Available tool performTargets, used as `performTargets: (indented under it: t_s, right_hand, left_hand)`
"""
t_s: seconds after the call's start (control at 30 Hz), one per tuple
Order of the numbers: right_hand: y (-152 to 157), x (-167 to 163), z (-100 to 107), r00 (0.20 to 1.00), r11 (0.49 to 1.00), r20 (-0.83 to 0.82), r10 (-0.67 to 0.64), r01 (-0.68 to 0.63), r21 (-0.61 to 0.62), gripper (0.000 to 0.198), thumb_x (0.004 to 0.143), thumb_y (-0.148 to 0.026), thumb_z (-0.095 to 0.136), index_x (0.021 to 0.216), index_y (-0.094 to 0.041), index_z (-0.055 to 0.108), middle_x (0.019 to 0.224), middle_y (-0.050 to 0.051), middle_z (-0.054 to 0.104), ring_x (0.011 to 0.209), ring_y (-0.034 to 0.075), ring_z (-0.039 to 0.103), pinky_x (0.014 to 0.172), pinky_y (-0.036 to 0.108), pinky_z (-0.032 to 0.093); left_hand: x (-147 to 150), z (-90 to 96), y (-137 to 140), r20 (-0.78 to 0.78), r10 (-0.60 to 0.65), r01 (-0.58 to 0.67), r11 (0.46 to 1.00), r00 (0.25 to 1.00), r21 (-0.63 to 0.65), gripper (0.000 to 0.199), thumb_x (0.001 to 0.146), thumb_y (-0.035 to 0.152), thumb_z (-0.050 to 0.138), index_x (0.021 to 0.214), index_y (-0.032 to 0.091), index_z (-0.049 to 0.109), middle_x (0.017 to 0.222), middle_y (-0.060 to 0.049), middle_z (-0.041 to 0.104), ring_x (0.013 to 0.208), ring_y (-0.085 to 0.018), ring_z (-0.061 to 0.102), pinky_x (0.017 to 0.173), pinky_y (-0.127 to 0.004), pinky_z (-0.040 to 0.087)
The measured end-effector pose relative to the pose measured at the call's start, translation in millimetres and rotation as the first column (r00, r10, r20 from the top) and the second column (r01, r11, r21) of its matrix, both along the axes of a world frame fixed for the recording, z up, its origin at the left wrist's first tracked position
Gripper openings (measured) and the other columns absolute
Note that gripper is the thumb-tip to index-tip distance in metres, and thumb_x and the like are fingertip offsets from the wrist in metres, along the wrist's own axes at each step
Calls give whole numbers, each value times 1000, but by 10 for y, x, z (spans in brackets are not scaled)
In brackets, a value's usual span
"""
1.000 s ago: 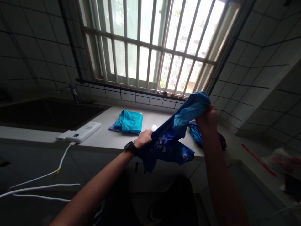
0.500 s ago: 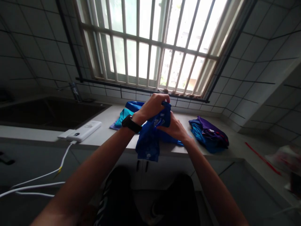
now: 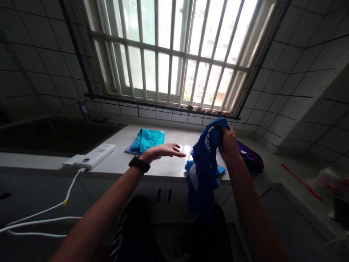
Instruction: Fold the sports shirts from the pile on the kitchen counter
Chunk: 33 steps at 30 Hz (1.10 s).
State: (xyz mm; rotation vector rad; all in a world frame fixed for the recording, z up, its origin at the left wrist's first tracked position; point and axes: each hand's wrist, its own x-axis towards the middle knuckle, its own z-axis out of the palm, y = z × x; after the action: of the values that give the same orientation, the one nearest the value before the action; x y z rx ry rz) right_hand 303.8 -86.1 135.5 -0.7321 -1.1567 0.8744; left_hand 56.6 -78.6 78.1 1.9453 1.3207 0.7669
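Note:
A blue garment with white lettering (image 3: 203, 156) hangs from my right hand (image 3: 228, 142), which grips it near its top. Its lower part droops past the counter's front edge. My left hand (image 3: 169, 149), a dark watch on its wrist, is over the counter with fingers stretched out and holds nothing. Just behind it lies folded turquoise cloth (image 3: 151, 139) on top of purple cloth (image 3: 131, 149). Partly hidden behind my right hand and forearm is a pile of purple and blue clothing (image 3: 250, 154).
A dark sink (image 3: 54, 134) with a faucet (image 3: 85, 111) is at the left. On the white counter (image 3: 120, 160) lies a white power bank (image 3: 95, 155) with a cable running down. A red strip (image 3: 302, 182) and a plastic bag (image 3: 331, 183) lie at right. A barred window is ahead.
My left hand has let go of the blue garment and moved slightly left and down. My right hand has carried the garment to the right, uncovering the turquoise cloth.

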Motion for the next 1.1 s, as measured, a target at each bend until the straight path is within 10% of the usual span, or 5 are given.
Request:
performTargets:
  t_s: [0.2, 0.53, 0.73, 0.97, 1.1]
  right_hand:
    - [-64, -234, 113, 986, 985, -17, 165, -164, 49, 37, 84, -60, 64, 85, -24, 62, 79, 2, 69, 80, 19, 70, 73, 31, 61]
    - [225, 602, 32, 877, 890, 156, -455, 443, 105, 27, 75, -37, 63, 98, -22, 66, 98, 4, 69, 98, 24, 67, 91, 40, 58]
    - [-199, -72, -53, 761, 964, 648, 35, -196, 178, 57, 84, -47, 70, 136, -28, 60, 145, 9, 60, 136, 30, 52, 113, 49, 45]
    - [-202, -75, 47, 411, 742, 680, 607, -598, -301, 49, 73, -54, 81, 104, -17, 75, 98, 4, 76, 90, 24, 69, 76, 33, 59]
    - [-157, -75, -60, 700, 869, 555, 449, -486, -91, 36, 68, -43, 84, 90, -18, 73, 85, 1, 72, 81, 20, 65, 71, 29, 56]
  left_hand:
    - [475, -151, -185, 316, -289, 365, 905, 904, -218, 46, 69, 45, 85, 102, 16, 73, 95, -9, 77, 87, -23, 72, 77, -35, 58]
    - [-174, 627, 51, 749, 99, -393, 891, 655, 226, 31, 76, 44, 80, 92, 20, 69, 76, 2, 67, 68, -11, 63, 61, -21, 49]
    - [115, 906, -195, 396, -61, -97, 925, 916, 367, 32, 80, 46, 77, 94, 18, 72, 83, -2, 71, 76, -15, 65, 67, -25, 53]
    - [55, 873, -275, 264, -118, 31, 949, 957, 315, 38, 76, 48, 81, 96, 17, 73, 86, -5, 71, 80, -17, 66, 68, -27, 54]
    - [-64, 790, -295, 214, -141, 119, 987, 967, 112, 50, 72, 53, 84, 107, 19, 73, 93, -7, 74, 82, -19, 69, 66, -28, 54]
